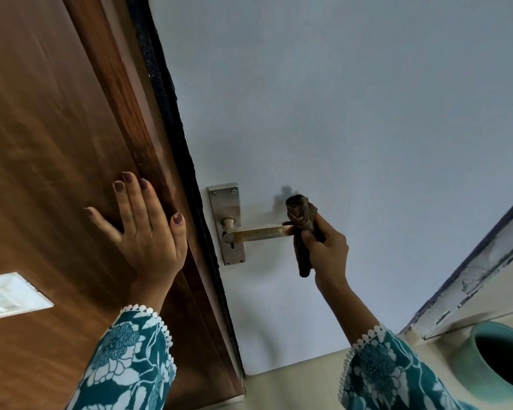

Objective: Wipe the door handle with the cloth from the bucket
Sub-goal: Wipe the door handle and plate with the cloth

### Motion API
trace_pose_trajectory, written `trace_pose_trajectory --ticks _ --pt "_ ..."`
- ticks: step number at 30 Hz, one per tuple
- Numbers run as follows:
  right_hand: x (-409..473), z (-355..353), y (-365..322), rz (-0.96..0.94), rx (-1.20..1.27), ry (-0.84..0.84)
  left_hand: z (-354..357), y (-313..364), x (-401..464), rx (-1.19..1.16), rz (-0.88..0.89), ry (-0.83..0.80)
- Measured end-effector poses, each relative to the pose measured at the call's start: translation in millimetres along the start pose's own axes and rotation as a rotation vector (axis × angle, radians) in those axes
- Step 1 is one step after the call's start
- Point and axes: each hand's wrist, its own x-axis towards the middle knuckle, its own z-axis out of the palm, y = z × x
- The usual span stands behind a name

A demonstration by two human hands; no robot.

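We gripped the cloth [301,229] in our right hand [326,250] on the handle [258,232] tip, at three o'clock of its plate [226,202]; our left hand [142,229] lay open on the frame [107,149]. Next, we judged, a rub toward nine o'clock.

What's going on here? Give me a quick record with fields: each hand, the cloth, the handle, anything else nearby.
left hand: open, flat against the brown wooden door frame
right hand: closed around the cloth
cloth: dark, bunched, at the free end of the handle
door handle: metal lever, horizontal, on a backplate with a keyhole
door: pale blue-grey
bucket: teal, lower right, on the floor
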Motion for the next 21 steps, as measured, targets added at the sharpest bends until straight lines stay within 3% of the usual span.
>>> trace_pose_trajectory --ticks 5,7,14,21 --pt "-14.9 21.9 12.0 0.523 0.759 -0.071 2.0 -0.1 0.1 0.013 -0.006 0.005" --pt "-17.5 29.7 9.3 0.671 0.959 -0.114 2.0 -0.5 0.2 0.014 -0.006 0.004" --pt "-15.4 25.7 3.9 0.698 1.043 -0.129 2.7 -1.5 -1.0 0.02 0.018 0.017" --pt "-61.6 86.9 -11.9 0.984 1.218 -0.229 2.5 -1.1 -0.8 0.023 0.016 0.01"
